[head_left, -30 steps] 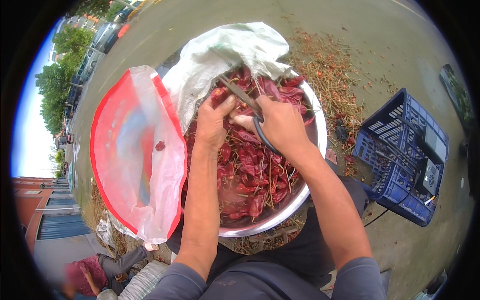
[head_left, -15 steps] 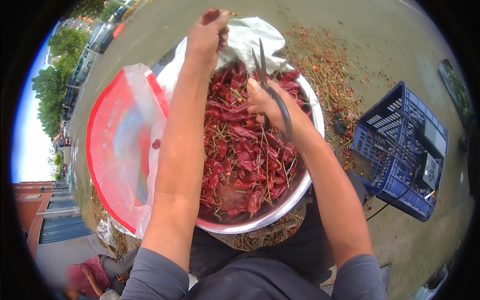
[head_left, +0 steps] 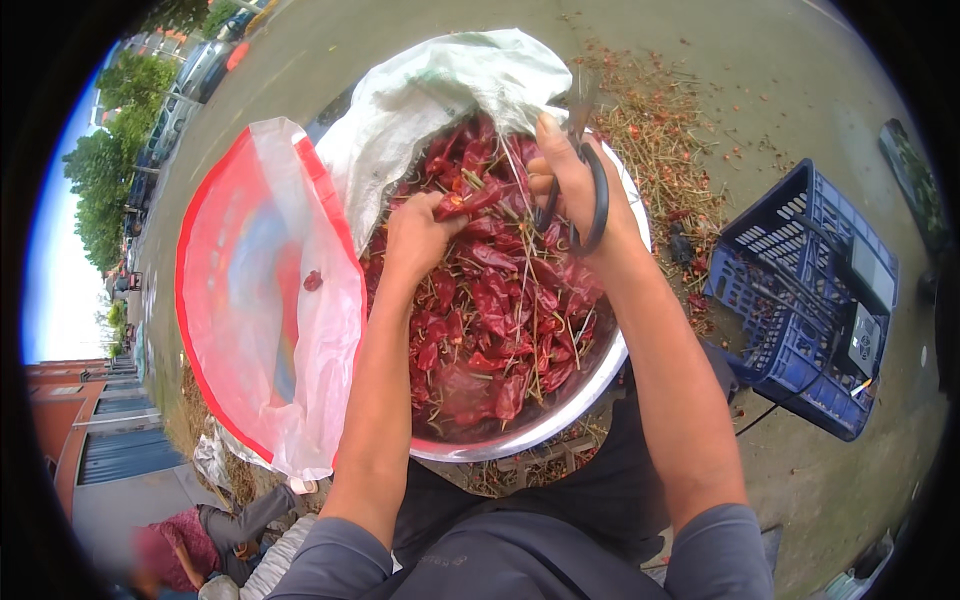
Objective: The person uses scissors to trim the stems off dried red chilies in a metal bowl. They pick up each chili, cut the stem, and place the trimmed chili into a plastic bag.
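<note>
My left hand (head_left: 415, 238) is closed on a dried red chili pepper (head_left: 468, 198) over the left part of a heap of the same peppers (head_left: 490, 300). The heap fills a wide metal basin (head_left: 606, 375), and many peppers have thin pale stems. At the basin's right side my right hand (head_left: 618, 232) grips black-handled scissors (head_left: 600, 200), with the blades pointing up and away. The blades are blurred, so how far apart they are is unclear. A white woven sack (head_left: 400, 95) lies against the basin's far left rim, its mouth facing the peppers.
Left of the basin spreads a red-edged translucent plastic bag (head_left: 265, 290) with a pepper piece on it. Cut stems (head_left: 650, 130) litter the ground at the far right. A blue plastic crate (head_left: 800, 300) stands right. Another person (head_left: 190, 545) is at the lower left.
My left hand has come down from beyond the far rim to the heap, now with a pepper in it. My right hand has shifted slightly right and away with the scissors.
</note>
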Motion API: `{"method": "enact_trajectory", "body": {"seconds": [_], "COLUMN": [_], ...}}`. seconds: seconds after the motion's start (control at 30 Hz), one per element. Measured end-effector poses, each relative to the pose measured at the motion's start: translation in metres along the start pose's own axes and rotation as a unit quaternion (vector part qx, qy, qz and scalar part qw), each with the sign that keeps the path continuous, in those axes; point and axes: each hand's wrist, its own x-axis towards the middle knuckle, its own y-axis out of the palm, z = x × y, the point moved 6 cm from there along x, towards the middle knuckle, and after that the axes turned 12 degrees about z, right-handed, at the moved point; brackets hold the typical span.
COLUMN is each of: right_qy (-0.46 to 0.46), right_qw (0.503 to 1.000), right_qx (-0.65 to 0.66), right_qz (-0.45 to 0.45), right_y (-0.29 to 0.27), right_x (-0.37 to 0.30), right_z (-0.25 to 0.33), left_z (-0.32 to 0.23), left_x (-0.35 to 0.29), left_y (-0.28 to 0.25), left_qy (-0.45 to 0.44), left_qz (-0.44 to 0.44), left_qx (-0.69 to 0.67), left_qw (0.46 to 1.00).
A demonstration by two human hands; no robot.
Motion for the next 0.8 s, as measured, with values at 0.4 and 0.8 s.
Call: {"method": "enact_trajectory", "body": {"seconds": [0.4, 0.8], "right_qy": [0.019, -0.029], "right_qw": [0.912, 0.891], "right_qx": [-0.376, -0.437], "right_qz": [0.163, 0.119], "right_y": [0.037, 0.038], "right_x": [-0.009, -0.012], "right_z": [-0.007, -0.008], "left_z": [0.017, 0.006], "left_x": [-0.032, -0.051], "left_y": [-0.021, -0.022], "left_qy": [0.004, -0.049], "left_qz": [-0.087, -0.066], "left_qx": [-0.454, -0.224], "left_qw": [0.887, 0.971]}}
